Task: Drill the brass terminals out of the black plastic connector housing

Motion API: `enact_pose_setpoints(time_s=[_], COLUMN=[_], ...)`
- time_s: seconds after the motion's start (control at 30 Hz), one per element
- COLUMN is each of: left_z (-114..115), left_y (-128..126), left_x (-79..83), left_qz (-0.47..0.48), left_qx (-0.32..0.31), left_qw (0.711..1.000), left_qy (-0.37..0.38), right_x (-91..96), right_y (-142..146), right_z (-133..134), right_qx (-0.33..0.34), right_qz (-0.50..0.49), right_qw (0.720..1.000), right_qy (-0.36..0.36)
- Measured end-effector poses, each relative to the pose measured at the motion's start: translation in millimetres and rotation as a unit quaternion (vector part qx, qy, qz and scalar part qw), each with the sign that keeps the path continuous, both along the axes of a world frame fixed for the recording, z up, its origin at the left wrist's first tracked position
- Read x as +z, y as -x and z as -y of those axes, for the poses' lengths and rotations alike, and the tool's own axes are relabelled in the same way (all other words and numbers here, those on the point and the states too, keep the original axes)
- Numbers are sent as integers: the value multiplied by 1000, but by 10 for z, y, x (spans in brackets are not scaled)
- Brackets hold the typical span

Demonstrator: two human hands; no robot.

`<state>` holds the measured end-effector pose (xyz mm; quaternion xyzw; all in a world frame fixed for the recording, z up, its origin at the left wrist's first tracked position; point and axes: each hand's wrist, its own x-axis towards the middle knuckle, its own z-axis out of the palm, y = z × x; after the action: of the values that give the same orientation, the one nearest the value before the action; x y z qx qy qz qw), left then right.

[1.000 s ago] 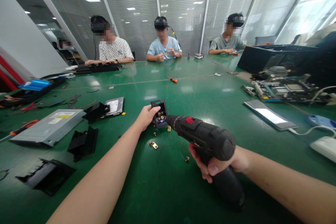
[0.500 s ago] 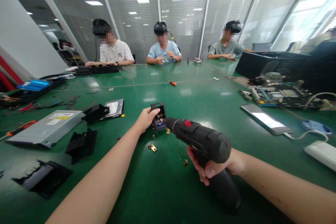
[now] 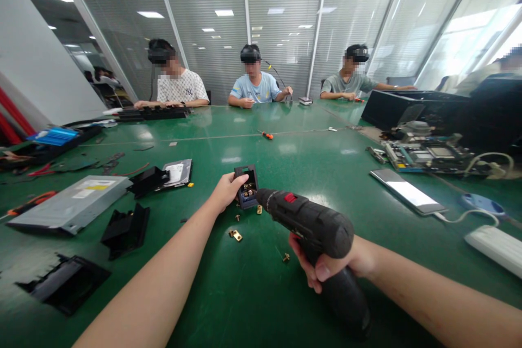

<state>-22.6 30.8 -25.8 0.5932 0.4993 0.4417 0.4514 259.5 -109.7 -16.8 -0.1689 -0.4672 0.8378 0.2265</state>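
In the head view, the right hand (image 3: 322, 269) is wrapped around the grip of a drill (image 3: 312, 220), a bulky, matt black tool with a rounded back end, a red switch on top and a ribbed, tapering nose. The left hand (image 3: 226, 191) grasps a small box (image 3: 249, 205) of dark, hard plastic, rectangular and open-faced, its thumb over the near left edge and its other fingers mostly hidden. Shiny brass pieces (image 3: 247, 193) sit inside the box.

The box lies at the left hand's fingertips, ahead and to the left of the right hand, with the drill's nose at its right edge; whether the two touch cannot be told. Just below the box, a flat, polished gold plate (image 3: 237, 236) with a hole lies on the smooth, glossy green table (image 3: 228, 293). A small brass screw (image 3: 286, 257) lies near the right hand's fingers. Left of the left forearm are an angular black plastic bracket (image 3: 125, 231) and a flat, grey metal case (image 3: 73, 206).
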Motion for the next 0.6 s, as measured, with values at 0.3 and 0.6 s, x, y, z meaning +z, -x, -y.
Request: enact_pose_setpoints(time_s=[0.3,0.6], left_z=[2,31], left_y=[3,-27], left_x=[-1,53], left_qz=[-9,-2], left_qx=[0,8], left_qw=[1000,1000], left_qy=[-10,3], right_x=[15,-52], right_y=[3,-8], right_z=[16,-6], right_qx=[-7,-3], right_qz=[0,3], right_qw=[1000,1000], right_qy=[4,-5])
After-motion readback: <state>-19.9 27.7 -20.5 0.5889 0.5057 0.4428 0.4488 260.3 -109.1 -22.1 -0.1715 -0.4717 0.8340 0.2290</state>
